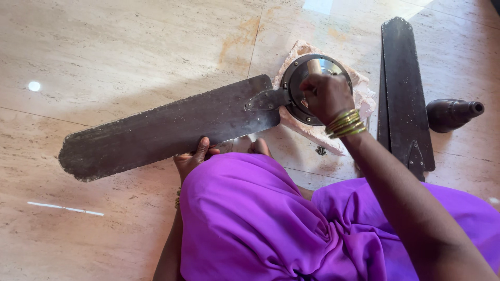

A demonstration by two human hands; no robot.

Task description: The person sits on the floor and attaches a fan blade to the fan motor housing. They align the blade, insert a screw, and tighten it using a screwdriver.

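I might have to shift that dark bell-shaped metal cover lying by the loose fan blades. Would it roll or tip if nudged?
The dark bell-shaped metal cover lies on its side on the glossy stone floor, so it would probably roll, likely curving because one end is narrower. Being metal, it looks stiff. The polished floor may let it slide easily too.

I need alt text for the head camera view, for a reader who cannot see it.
A person in purple cloth sits on a marble floor, right hand on a ceiling fan motor, left hand gripping its attached blade. Two loose blades and a dark cone cover lie beside.
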